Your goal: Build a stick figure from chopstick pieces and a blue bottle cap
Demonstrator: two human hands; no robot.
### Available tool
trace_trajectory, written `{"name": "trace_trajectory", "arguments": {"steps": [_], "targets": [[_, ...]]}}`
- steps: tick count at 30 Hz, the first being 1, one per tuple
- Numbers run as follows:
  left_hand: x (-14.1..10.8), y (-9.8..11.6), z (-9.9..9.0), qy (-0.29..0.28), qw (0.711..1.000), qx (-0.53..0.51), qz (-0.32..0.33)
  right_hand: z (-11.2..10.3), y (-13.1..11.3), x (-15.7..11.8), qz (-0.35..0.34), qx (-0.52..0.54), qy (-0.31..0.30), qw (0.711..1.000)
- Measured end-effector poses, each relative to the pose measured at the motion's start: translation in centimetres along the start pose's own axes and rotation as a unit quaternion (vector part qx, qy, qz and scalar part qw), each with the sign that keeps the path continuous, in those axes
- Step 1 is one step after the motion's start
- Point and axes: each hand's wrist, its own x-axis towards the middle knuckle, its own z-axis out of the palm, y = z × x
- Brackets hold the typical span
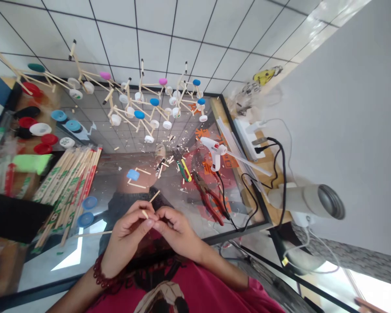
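- A band of bare desk [109,171] leads forward from the left hand [127,230], between the chopsticks [70,187] and the blue cap [133,174].
- 2 blue lids [90,202] beside the chopsticks narrow it.
- The cap's sticks obstruct the space just ahead of the left hand.
- A gap separates the right hand [177,230] from the pliers [210,198].
- Farther forward, cutters [183,168] and glue gun [215,148] stand in the way.
- Stick frames [139,114] crowd the far side.

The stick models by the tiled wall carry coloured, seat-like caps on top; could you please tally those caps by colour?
Green cap: 1
Pink caps: 2
Blue caps: 4
Total: 7
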Motion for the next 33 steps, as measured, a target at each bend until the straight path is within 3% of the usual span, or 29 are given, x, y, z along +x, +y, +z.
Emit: {"name": "trace_trajectory", "arguments": {"steps": [3, 6, 9, 12, 16, 19, 24, 27, 29, 31, 33], "targets": [[-0.2, 0.6, -1.2, 0.075, 0.995, -0.059, 0.010, -0.5, 0.3, 0.5, -0.048, -0.135, 0.005, 0.990], [-0.1, 1.7, -2.6, 0.175, 0.978, -0.113, 0.016, -1.3, 0.5, 2.0, -0.098, -0.325, 0.008, 0.941], [0.1, 3.2, -4.0, 0.260, 0.956, -0.132, 0.041, -1.7, 0.6, 3.7, -0.091, -0.431, -0.026, 0.897], [0.0, 4.8, -5.7, 0.314, 0.934, -0.161, 0.063, -2.2, 0.5, 4.6, -0.059, -0.461, -0.013, 0.886], [-0.6, 6.6, -8.3, 0.325, 0.926, -0.173, 0.089, -2.7, 0.3, 3.8, -0.060, -0.465, 0.040, 0.882], [-0.9, 7.3, -9.6, 0.331, 0.923, -0.166, 0.107, -2.1, 0.1, 2.2, -0.139, -0.414, -0.023, 0.899], [-0.4, 7.6, -8.7, 0.324, 0.923, -0.196, 0.071, -0.4, -0.1, 0.9, -0.186, -0.417, -0.100, 0.884], [-0.1, 7.7, -7.8, 0.316, 0.926, -0.204, 0.040, -1.1, -0.4, 0.9, -0.201, -0.441, -0.115, 0.867], [0.0, 7.7, -7.6, 0.312, 0.927, -0.201, 0.049, -2.1, -0.7, 0.6, -0.211, -0.422, -0.069, 0.879], [-0.1, 7.5, -7.5, 0.307, 0.928, -0.191, 0.086, -3.2, -0.8, 0.1, -0.203, -0.349, 0.020, 0.915], [0.0, 7.0, -7.1, 0.291, 0.935, -0.175, 0.104, -3.6, -0.8, -0.5, -0.154, -0.241, 0.096, 0.953]]}}
